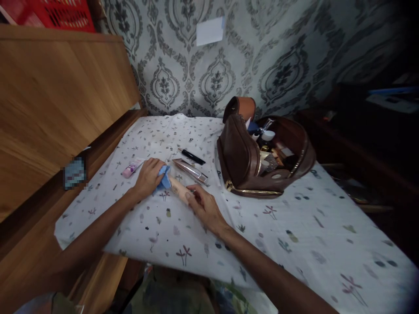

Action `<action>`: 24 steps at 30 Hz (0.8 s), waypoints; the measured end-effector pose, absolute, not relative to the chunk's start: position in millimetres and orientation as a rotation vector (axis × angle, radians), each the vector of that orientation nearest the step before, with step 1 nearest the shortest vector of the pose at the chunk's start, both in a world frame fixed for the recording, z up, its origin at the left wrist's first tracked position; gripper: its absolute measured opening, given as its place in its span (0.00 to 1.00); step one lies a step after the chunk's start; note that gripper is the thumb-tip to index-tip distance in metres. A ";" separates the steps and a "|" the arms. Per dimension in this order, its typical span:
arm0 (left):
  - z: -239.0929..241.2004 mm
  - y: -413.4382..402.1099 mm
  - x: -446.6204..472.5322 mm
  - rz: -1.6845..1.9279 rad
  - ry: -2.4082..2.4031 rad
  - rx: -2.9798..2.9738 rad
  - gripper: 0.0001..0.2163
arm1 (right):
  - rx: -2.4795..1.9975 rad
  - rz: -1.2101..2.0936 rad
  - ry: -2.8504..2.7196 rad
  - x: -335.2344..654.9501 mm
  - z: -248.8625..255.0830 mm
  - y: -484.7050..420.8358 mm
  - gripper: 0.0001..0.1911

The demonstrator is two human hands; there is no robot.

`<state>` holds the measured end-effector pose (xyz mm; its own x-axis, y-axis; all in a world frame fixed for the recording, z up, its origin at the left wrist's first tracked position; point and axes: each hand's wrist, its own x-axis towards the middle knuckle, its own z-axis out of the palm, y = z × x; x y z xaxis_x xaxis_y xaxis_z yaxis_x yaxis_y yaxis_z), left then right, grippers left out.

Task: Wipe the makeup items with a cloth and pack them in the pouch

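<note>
A beige cosmetic tube [178, 189] lies slantwise between my hands, just over the printed cloth. Fingers of my right hand [204, 206] are closed round its near end. My left hand [150, 176] grips a blue cloth [164, 179], which is pressed against the tube's far end, so that end is hidden. Just beyond the tube lies a clear and rose-gold cosmetic container [190, 171]. A black pen-like stick [191, 155] rests behind that. To the left of my left hand is a small pink and purple tube [131, 168], partly covered by the hand.
An open brown makeup bag [240, 150] full of cosmetics stands at the right, with an orange-brown case [246, 107] behind it. A wooden panel [65, 87] borders the left side. The patterned cloth [229, 257] ends at the table's front edge.
</note>
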<state>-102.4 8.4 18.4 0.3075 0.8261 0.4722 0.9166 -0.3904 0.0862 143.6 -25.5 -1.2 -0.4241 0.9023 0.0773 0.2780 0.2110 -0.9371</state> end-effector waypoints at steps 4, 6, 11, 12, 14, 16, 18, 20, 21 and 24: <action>15.9 19.2 -108.2 -0.663 -1.705 -2.343 0.08 | -1.073 1.449 -1.649 144.4 -2.7 -17.2 0.19; 10.8 22.1 -103.3 -0.669 -1.714 -2.360 0.09 | -1.053 1.604 -1.560 145.3 -1.5 -14.0 0.19; -0.2 17.7 -85.9 -0.759 -1.683 -2.453 0.10 | -1.038 1.879 -1.292 147.9 2.2 -12.1 0.17; -0.3 13.9 -82.1 -0.790 -1.686 -2.468 0.10 | -1.041 1.893 -1.279 148.4 2.7 -12.3 0.17; 1.9 3.1 -72.9 -0.844 -1.680 -2.507 0.10 | -1.034 1.903 -1.309 149.2 3.4 -12.7 0.19; 6.1 -10.5 -60.5 -0.893 -1.613 -2.583 0.10 | -1.000 1.891 -1.371 149.8 3.5 -13.0 0.22; 10.4 -23.4 -46.5 -0.938 -1.479 -2.682 0.10 | -0.970 1.869 -1.432 150.0 2.8 -13.2 0.24; 13.3 -31.4 -35.3 -0.955 -1.358 -2.752 0.12 | -0.962 1.849 -1.473 149.7 1.6 -13.3 0.23; 13.9 -32.8 -32.2 -0.946 -1.321 -2.769 0.13 | -0.963 1.841 -1.480 149.5 1.1 -13.4 0.23; 12.5 -26.5 -35.3 -0.880 -1.317 -2.739 0.13 | -0.972 1.817 -1.429 148.7 1.4 -14.3 0.21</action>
